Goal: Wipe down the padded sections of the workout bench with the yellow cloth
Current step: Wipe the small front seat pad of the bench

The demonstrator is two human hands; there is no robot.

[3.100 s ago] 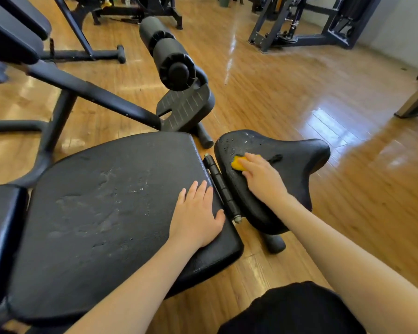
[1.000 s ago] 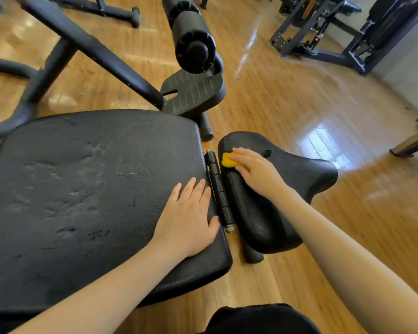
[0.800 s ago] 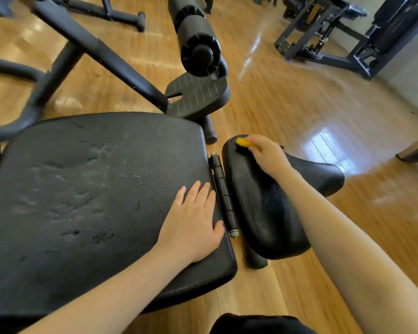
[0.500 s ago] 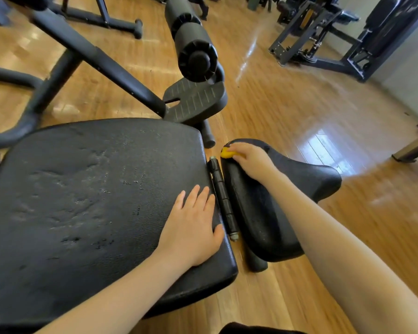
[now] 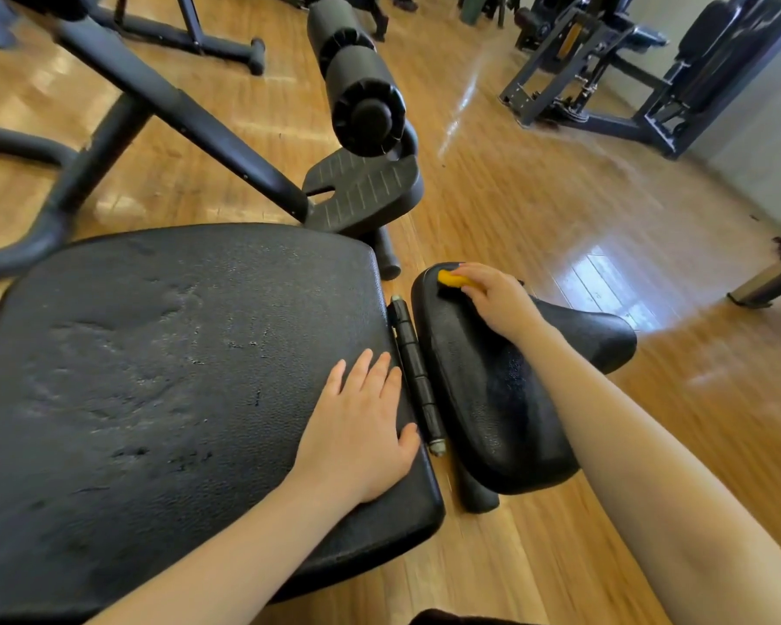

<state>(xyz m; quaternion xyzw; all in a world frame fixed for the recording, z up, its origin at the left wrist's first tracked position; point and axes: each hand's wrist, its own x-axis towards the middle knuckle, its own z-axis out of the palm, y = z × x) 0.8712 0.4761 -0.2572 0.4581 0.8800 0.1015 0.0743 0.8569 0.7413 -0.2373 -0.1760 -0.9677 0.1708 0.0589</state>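
Note:
The workout bench has a large black back pad (image 5: 163, 381) with worn, cracked patches and a smaller black seat pad (image 5: 497, 399) to its right, joined by a hinge bar (image 5: 418, 381). My right hand (image 5: 492, 300) holds the bunched yellow cloth (image 5: 449, 279) against the far left corner of the seat pad; only a small bit of cloth shows under my fingers. My left hand (image 5: 361, 430) lies flat, fingers straight, on the right edge of the back pad beside the hinge.
A black foam roller (image 5: 357, 78) and a ribbed footplate (image 5: 361, 191) rise just beyond the pads. The bench's black frame tubes (image 5: 163, 97) run to the far left. Other gym machines (image 5: 605, 69) stand at the back right on the wooden floor (image 5: 560, 209).
My right hand has rubbed the cloth around the far left part of the seat pad and now sits at its far corner. My left hand has stayed flat on the back pad.

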